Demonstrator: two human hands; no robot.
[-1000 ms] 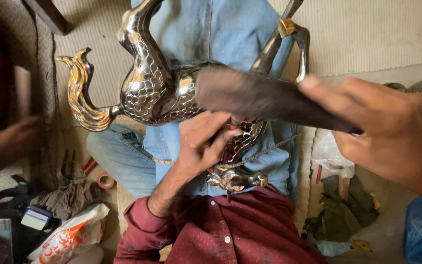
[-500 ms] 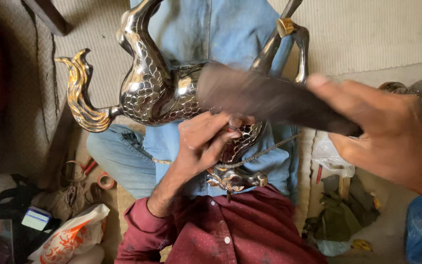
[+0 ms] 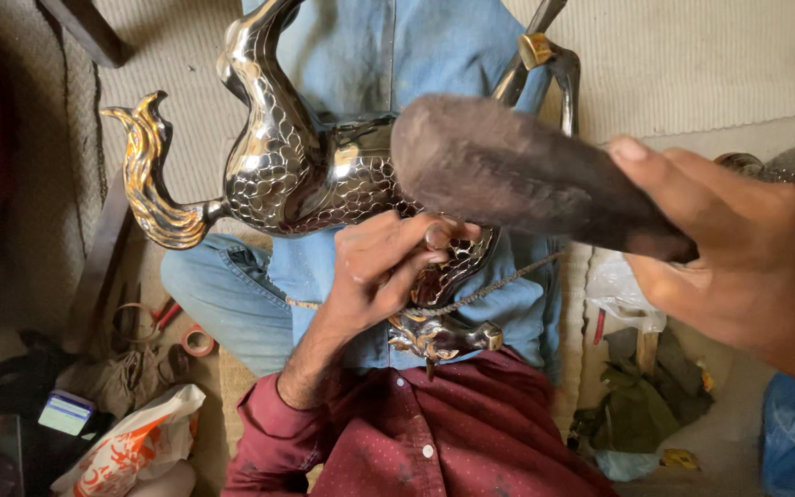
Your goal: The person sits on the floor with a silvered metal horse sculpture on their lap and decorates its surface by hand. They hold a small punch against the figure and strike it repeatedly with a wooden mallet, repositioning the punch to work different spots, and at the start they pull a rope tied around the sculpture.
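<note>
The right hand (image 3: 747,262), nearest the camera, grips a dark mallet (image 3: 517,175) with its head raised above the metal horse (image 3: 324,175). Below it, the left hand (image 3: 384,262) pinches a small tool, hard to make out, against the horse's patterned body, which lies across the lap on blue cloth (image 3: 397,55). Good work here probably means light, square taps, the tool held steady, the horse braced.

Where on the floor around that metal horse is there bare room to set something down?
Free: the pale mat past the horse figure, top right. Crowded: lower left with tape roll and plastic bag; lower right with green cloth.
</note>
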